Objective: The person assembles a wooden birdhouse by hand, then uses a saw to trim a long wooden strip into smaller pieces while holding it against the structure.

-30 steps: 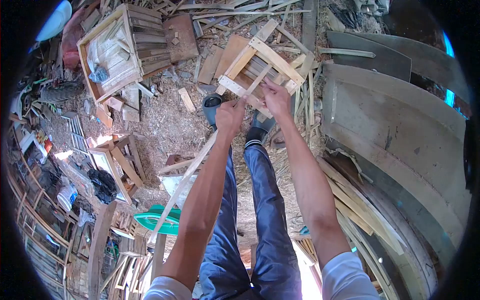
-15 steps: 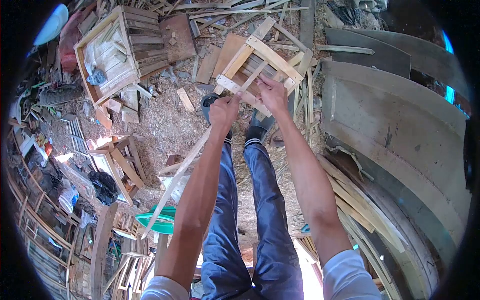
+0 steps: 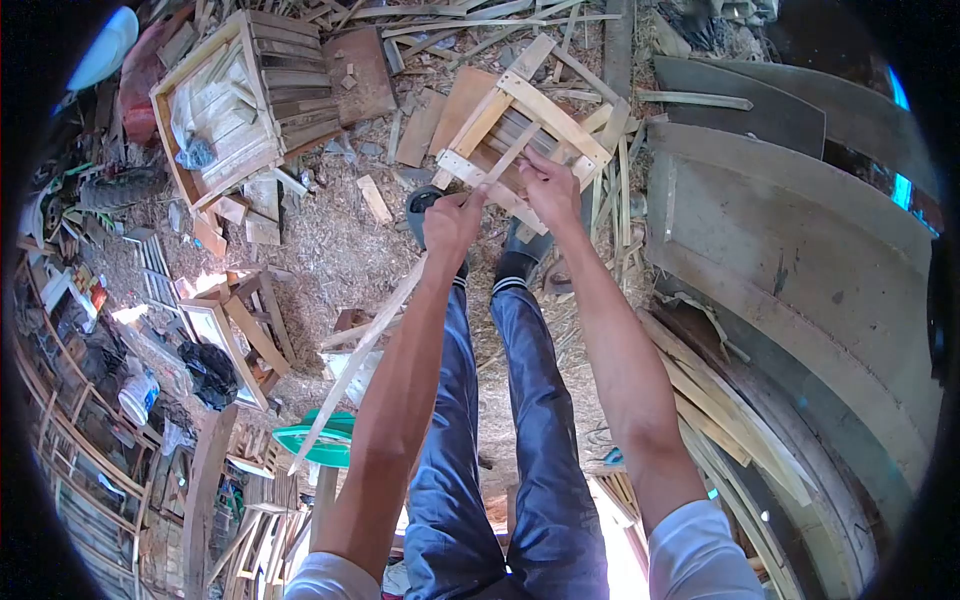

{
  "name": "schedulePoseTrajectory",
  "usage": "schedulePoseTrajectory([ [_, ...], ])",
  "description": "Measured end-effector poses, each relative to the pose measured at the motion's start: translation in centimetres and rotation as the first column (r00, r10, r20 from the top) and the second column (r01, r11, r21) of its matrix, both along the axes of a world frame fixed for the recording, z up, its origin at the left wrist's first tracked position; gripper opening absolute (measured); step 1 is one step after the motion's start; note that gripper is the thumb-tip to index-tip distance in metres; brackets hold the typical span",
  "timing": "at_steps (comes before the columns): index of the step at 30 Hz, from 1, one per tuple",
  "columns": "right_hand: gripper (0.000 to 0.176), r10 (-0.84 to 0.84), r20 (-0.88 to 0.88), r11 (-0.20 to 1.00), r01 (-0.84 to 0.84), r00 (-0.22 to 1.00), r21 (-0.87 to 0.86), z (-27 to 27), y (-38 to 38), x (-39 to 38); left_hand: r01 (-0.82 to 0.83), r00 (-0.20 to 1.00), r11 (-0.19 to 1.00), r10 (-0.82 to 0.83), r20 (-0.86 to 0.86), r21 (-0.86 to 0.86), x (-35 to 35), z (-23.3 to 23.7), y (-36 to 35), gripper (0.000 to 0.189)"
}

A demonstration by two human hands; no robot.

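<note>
Strip (image 3: pixel 351 378) of wood crosses the near edge of the wooden frame (image 3: pixel 555 118). The left hand (image 3: pixel 453 222) pinches it there, thumb against fingers; the right hand (image 3: pixel 551 192) curls half-closed beside it, contact unclear. Positioning these 2 pieces seems in hand; the next move probably calls for steady alignment.

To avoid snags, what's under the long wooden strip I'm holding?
In this view, the strip crosses the wooden frame at its far end and a green object near its other end. Whatever lies directly beneath it is covered; your left hand hides part of the strip.
</note>
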State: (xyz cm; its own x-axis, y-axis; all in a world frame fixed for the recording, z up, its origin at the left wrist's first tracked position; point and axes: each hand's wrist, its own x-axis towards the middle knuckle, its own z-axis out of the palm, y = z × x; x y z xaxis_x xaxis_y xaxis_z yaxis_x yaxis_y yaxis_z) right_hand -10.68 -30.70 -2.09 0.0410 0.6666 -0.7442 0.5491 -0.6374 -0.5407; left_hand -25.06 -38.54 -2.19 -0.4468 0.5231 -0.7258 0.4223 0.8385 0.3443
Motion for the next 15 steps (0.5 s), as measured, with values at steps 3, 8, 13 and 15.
schedulePoseTrajectory([
  [3,0.039,0.056,0.010,0.998,-0.056,0.998,0.038,-0.2,0.0,0.2,-0.005,0.999,1.000,0.006,0.038,-0.020,0.0,-0.9,-0.4,0.059],
  [8,0.040,0.045,0.002,0.997,-0.045,0.999,-0.066,0.7,0.4,0.4,-0.037,0.994,0.996,0.044,0.098,-0.082,0.3,1.8,0.9,0.061],
  [13,0.041,0.079,-0.010,0.990,-0.077,0.997,0.116,-0.4,-0.2,0.5,-0.048,0.995,0.997,0.053,0.085,-0.058,0.5,1.1,0.4,0.057],
  [15,0.041,0.074,0.001,0.994,-0.074,0.997,0.078,-0.4,-0.2,0.6,-0.030,0.990,0.994,0.044,0.131,-0.103,0.4,1.8,0.7,0.055],
])
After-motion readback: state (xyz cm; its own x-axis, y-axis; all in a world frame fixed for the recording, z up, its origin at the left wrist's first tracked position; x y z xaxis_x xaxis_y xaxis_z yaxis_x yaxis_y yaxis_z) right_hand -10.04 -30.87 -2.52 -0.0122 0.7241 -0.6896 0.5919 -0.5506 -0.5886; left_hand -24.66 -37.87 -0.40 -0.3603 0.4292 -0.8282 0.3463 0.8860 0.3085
